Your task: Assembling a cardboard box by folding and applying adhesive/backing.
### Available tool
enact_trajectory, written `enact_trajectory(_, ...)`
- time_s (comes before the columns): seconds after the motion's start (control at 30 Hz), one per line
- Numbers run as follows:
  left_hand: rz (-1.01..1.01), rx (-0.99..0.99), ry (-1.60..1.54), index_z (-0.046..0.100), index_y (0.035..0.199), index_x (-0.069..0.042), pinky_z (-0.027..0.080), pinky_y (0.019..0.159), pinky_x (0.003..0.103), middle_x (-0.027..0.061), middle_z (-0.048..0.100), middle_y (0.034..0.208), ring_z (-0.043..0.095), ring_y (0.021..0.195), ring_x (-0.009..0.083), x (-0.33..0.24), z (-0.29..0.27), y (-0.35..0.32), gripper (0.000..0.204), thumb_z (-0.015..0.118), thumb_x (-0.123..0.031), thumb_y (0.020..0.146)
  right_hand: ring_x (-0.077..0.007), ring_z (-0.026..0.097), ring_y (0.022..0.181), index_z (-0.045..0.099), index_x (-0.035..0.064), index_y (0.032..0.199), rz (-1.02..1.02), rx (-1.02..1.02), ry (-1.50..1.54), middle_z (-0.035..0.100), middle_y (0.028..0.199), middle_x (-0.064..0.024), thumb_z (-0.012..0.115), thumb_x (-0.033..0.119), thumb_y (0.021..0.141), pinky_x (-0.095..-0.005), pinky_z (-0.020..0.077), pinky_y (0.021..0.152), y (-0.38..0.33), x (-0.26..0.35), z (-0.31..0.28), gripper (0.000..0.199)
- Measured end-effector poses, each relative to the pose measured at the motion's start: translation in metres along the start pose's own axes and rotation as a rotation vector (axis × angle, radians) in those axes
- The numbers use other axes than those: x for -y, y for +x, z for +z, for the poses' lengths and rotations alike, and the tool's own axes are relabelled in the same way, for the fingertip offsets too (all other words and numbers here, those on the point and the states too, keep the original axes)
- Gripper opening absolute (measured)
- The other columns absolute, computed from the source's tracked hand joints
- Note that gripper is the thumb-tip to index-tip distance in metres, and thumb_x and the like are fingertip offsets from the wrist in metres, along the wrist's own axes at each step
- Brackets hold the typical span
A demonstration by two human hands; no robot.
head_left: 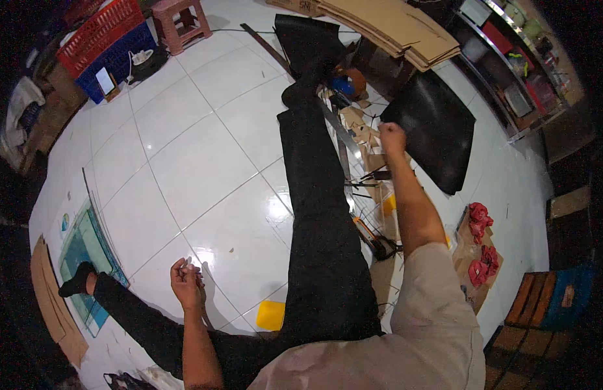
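My left hand [186, 283] is raised over the white tiled floor, left of my outstretched right leg. Its fingers are curled together; whatever they hold, if anything, is too small to make out. My right hand [392, 138] reaches forward past my right knee, its fingers pinched closed. Around it lie torn cardboard scraps [364, 133] and a long metal ruler [346, 140]. To its right a black sheet [438, 133] rests on the floor. Nearer to me, beside my thigh, is an orange and black cutter [373, 237].
A yellow square piece [270, 315] lies near my lap. Glass sheets [90, 260] lie under my left foot. Red bundles [483, 260] sit on cardboard at right. Ahead are a red stool [179, 26], crates [100, 39], a phone [106, 83] and stacked cardboard [386, 26].
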State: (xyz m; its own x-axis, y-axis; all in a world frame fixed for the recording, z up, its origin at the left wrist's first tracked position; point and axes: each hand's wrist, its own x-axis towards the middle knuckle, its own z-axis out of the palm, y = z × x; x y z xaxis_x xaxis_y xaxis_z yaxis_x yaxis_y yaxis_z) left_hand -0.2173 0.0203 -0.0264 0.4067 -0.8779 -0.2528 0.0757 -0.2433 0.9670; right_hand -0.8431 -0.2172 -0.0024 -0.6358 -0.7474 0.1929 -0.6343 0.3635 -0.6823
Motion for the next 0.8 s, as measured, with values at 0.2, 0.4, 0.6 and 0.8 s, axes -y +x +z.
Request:
enact_trajectory(0.2, -0.026, 0.029, -0.084, 0.053, 0.121, -0.002, 0.046, 0.054, 0.022, 0.0016, 0.059, 0.083, 0.054, 0.064, 0.0081, 0.007, 0.016, 0.003, 0.029, 0.062, -0.009, 0.094, -0.0365, 0.06, 0.115, 0.07, 0.0022, 0.113, 0.162, 0.082, -0.355, 0.063, 0.126, -0.02, 0.058, 0.043, 0.091, -0.0429, 0.0434, 0.101, 0.111, -0.065, -0.006, 0.048)
enact_trajectory(0.4, 0.015, 0.036, -0.072, 0.054, 0.12, -0.001, 0.048, 0.06, 0.021, 0.0027, 0.06, 0.084, 0.056, 0.068, 0.0087, 0.01, 0.013, 0.007, 0.027, 0.061, -0.007, 0.095, -0.0398, 0.054, 0.125, 0.066, 0.0013, 0.122, 0.27, 0.109, -0.496, 0.056, 0.136, -0.0223, 0.057, 0.054, 0.09, -0.0412, 0.0402, 0.106, 0.11, -0.05, -0.001, 0.063)
enact_trajectory(0.6, 0.053, 0.051, -0.062, 0.056, 0.118, -0.001, 0.047, 0.059, 0.021, 0.0036, 0.061, 0.085, 0.056, 0.07, 0.0087, 0.004, 0.014, 0.005, 0.026, 0.062, -0.008, 0.094, -0.0363, 0.06, 0.118, 0.066, 0.0029, 0.122, 0.199, 0.291, -0.66, 0.062, 0.128, -0.0216, 0.053, 0.059, 0.091, -0.0419, 0.0443, 0.102, 0.119, -0.073, 0.016, 0.066)
enact_trajectory(0.8, 0.006, 0.111, -0.063, 0.055, 0.117, -0.001, 0.046, 0.062, 0.018, 0.004, 0.06, 0.09, 0.056, 0.075, 0.0081, 0.018, 0.023, 0.014, 0.024, 0.062, -0.011, 0.097, -0.0347, 0.067, 0.1, 0.075, 0.0073, 0.104, -0.449, 0.215, -1.058, 0.07, 0.11, -0.0175, 0.056, 0.039, 0.091, -0.0517, 0.0515, 0.088, 0.162, -0.143, 0.0, 0.039)
